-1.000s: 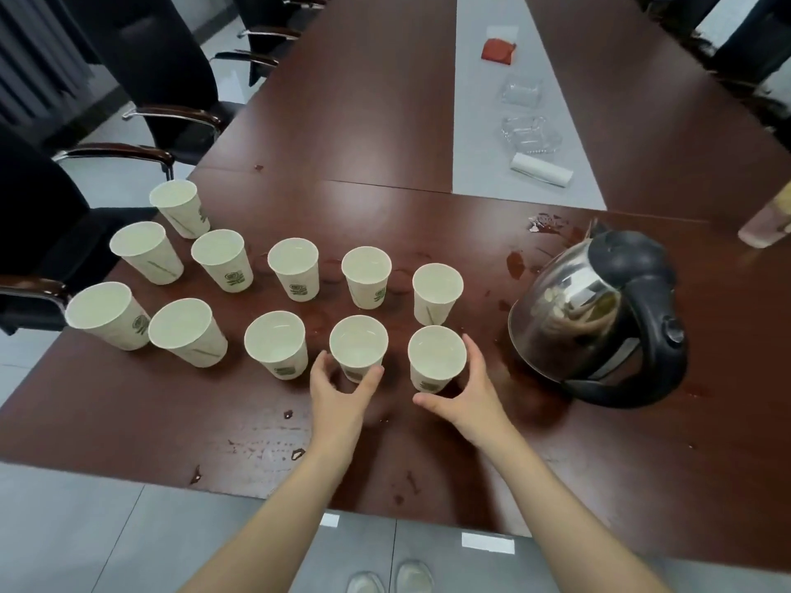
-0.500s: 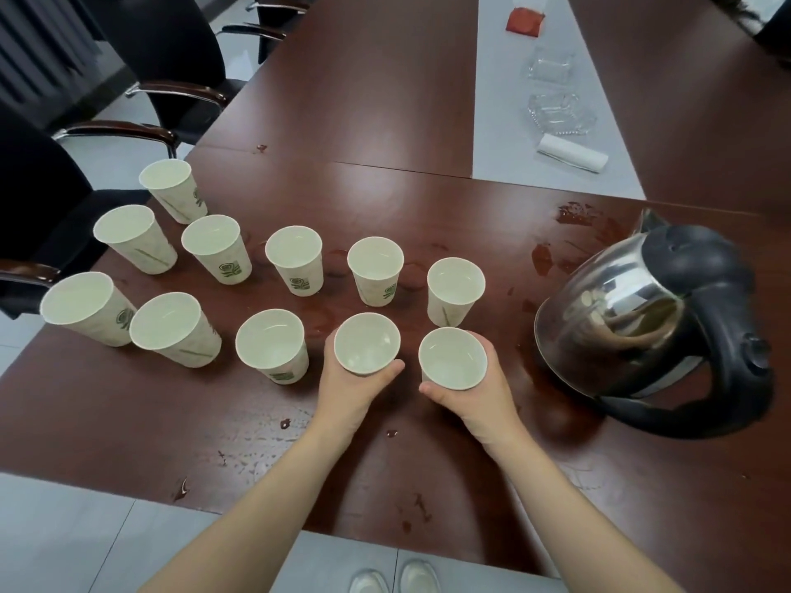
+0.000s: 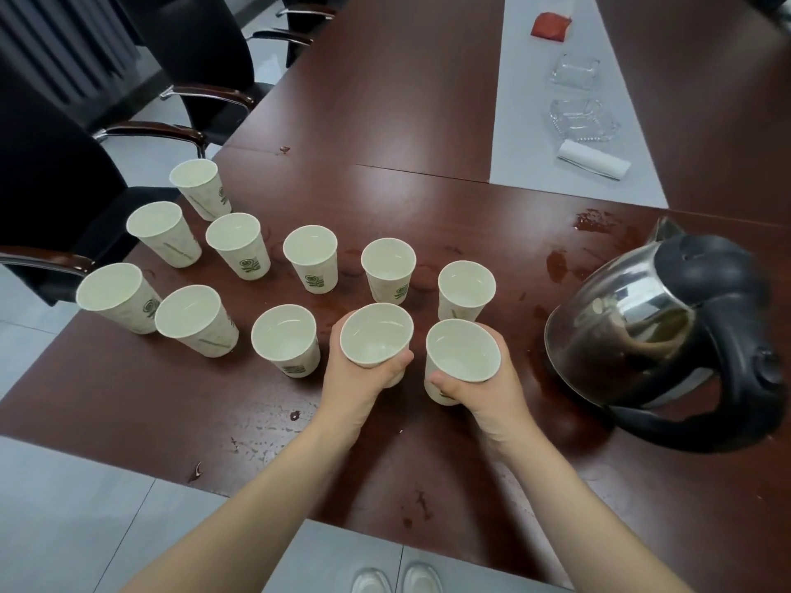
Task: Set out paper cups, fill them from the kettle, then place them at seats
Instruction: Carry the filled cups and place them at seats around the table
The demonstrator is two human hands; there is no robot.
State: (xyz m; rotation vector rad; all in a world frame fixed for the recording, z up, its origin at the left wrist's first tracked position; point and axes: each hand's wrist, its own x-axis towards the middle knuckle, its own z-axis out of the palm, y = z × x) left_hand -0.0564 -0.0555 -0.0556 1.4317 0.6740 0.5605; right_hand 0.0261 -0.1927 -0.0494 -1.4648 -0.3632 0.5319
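Several white paper cups with green logos stand in two rows on the dark brown table (image 3: 128,391). My left hand (image 3: 359,380) grips one cup (image 3: 376,333), raised off the table. My right hand (image 3: 486,389) grips another cup (image 3: 463,350) beside it, also lifted. Both cups hold clear water. A steel kettle (image 3: 633,318) with a black handle and lid stands to the right of my right hand. The nearest standing cup (image 3: 286,339) is just left of my left hand.
Spilled water marks the table around the kettle and cups. Black office chairs (image 3: 51,173) stand along the left side. A grey runner (image 3: 535,100) down the table's middle carries glass dishes (image 3: 584,122), a white roll (image 3: 593,159) and a red item (image 3: 551,24).
Both hands closed round the two front cups and lifted them off the table toward me. The other cups and the kettle stayed put.
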